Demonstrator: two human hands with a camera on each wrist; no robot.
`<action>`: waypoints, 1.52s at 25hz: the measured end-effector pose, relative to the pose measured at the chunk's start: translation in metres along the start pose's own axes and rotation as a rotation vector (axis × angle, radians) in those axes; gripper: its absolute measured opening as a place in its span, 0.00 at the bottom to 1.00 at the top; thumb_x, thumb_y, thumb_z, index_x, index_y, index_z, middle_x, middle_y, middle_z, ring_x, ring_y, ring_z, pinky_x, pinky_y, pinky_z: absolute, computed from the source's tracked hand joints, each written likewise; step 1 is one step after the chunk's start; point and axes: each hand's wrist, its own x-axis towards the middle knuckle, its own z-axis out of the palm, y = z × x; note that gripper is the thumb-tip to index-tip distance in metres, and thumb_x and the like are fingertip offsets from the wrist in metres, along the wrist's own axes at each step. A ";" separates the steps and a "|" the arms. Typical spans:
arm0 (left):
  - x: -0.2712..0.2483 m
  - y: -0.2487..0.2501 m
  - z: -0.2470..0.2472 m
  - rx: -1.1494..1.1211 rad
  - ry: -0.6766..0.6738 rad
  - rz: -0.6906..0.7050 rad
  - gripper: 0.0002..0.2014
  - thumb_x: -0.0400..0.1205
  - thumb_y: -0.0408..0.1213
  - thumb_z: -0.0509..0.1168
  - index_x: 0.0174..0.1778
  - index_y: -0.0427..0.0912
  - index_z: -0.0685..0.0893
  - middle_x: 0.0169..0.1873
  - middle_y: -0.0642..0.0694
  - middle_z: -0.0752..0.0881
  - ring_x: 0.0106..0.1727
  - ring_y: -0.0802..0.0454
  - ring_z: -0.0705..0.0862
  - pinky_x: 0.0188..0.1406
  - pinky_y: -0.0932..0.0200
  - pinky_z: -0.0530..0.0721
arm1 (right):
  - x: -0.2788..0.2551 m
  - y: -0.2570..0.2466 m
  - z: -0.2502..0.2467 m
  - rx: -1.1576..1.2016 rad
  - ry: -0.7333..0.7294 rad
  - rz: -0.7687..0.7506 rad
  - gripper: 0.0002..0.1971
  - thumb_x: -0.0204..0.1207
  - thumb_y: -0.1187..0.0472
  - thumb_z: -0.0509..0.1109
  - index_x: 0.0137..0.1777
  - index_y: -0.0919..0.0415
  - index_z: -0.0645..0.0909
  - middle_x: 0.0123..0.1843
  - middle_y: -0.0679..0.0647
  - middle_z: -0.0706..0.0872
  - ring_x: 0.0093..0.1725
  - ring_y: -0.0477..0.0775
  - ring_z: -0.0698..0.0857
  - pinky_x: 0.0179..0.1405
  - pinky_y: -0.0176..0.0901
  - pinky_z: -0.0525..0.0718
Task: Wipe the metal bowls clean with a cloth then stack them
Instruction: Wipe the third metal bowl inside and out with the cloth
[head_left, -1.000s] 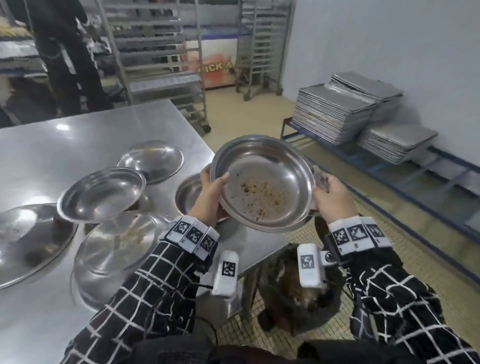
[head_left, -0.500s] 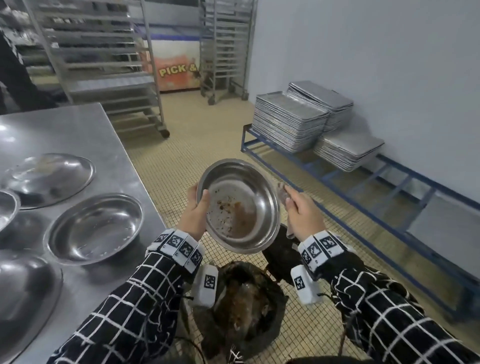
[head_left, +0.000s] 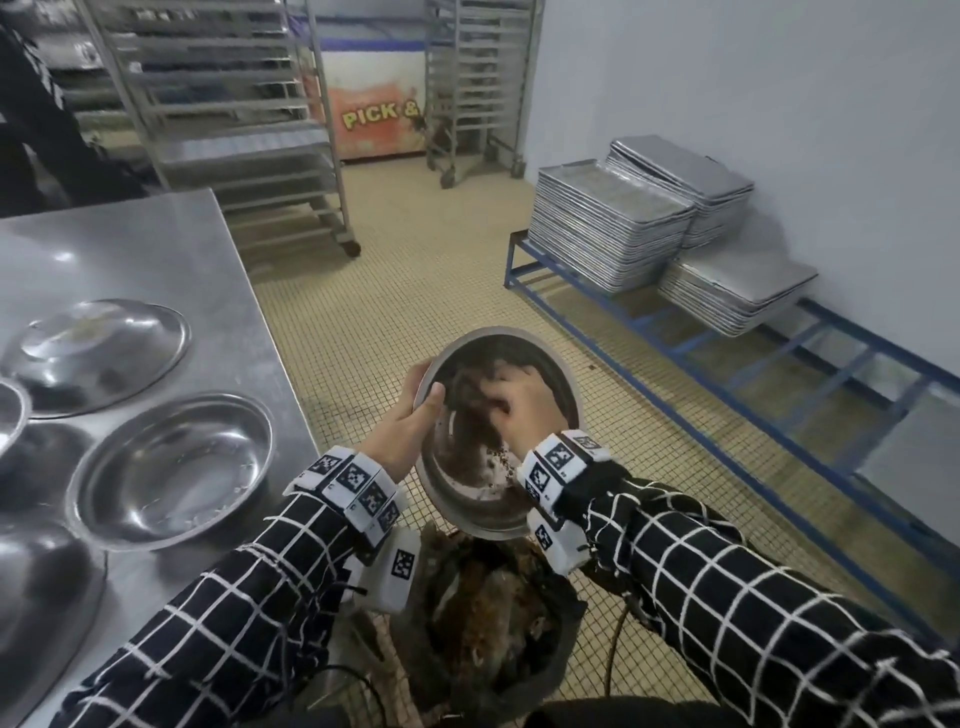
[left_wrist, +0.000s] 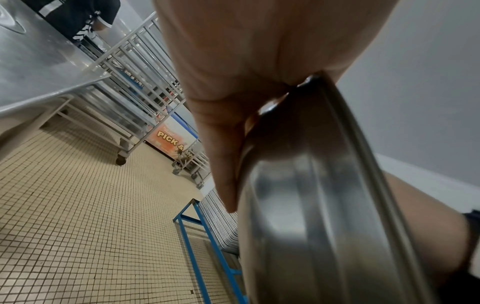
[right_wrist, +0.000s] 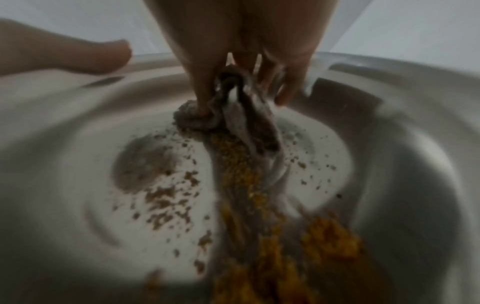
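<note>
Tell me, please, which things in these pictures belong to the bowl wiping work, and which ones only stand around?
Belonging to the job:
- held bowl, gripped at its rim by the left hand
- cloth, pressed inside it by the right hand
- bowls on the table
- waste bin under the held bowl

Only standing around:
- stacked trays
- blue frame
- wheeled racks

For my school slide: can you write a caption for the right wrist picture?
A right hand wipes brown crumbs from a metal bowl with a dirty cloth.
</note>
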 end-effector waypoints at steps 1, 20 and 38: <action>0.005 0.000 -0.004 -0.016 -0.007 -0.006 0.11 0.88 0.48 0.48 0.62 0.71 0.64 0.54 0.45 0.85 0.51 0.52 0.87 0.50 0.62 0.86 | -0.001 -0.004 0.003 -0.033 -0.028 -0.061 0.15 0.74 0.68 0.70 0.61 0.60 0.86 0.67 0.55 0.82 0.69 0.59 0.72 0.73 0.48 0.67; 0.064 0.012 -0.034 0.110 0.008 0.116 0.18 0.84 0.58 0.52 0.70 0.66 0.65 0.60 0.45 0.84 0.54 0.47 0.87 0.56 0.44 0.86 | 0.040 0.044 0.001 -0.310 -0.139 -0.035 0.16 0.80 0.64 0.63 0.66 0.64 0.82 0.72 0.59 0.75 0.69 0.60 0.75 0.72 0.50 0.73; 0.092 0.027 0.000 0.389 0.143 0.306 0.19 0.86 0.46 0.51 0.70 0.72 0.61 0.64 0.49 0.79 0.53 0.49 0.85 0.41 0.52 0.90 | 0.049 0.070 -0.008 0.086 0.003 0.096 0.11 0.81 0.63 0.65 0.59 0.62 0.84 0.58 0.53 0.83 0.52 0.47 0.79 0.60 0.37 0.80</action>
